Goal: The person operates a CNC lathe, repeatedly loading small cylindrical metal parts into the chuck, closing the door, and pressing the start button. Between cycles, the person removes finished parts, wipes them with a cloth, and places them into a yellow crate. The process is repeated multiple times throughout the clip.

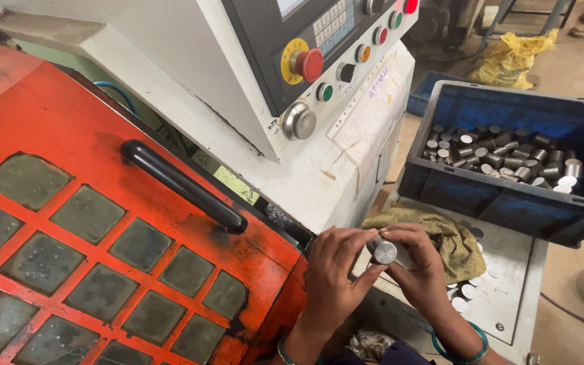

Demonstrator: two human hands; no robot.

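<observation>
- Nearest the camera, the left hand [332, 274] and the right hand [422, 270] are meeting in front of the machine, fingers curled in and pinching one small metal cylinder [384, 251] between them, its flat end facing up.
- The left fingertips are pressing on the near side of the cylinder while the right fingers are wrapping over its far side; neither hand is gripping anything else, as far as the view shows.
- Just behind the hands, a crumpled yellowish rag [451, 236] is lying on a grey metal stand [515, 270], and a few loose finished-looking pieces [466, 292] are resting beside the right wrist.
- Farther right, a blue crate [508, 203] is holding a heap of similar cylinders [508, 155], so many pieces are probably waiting their turn and only a handful are lying apart.
- To the left, the orange machine door [103, 223] with its black handle [184, 186] is sitting closed, and the control panel [332, 47] is rising above it.
</observation>
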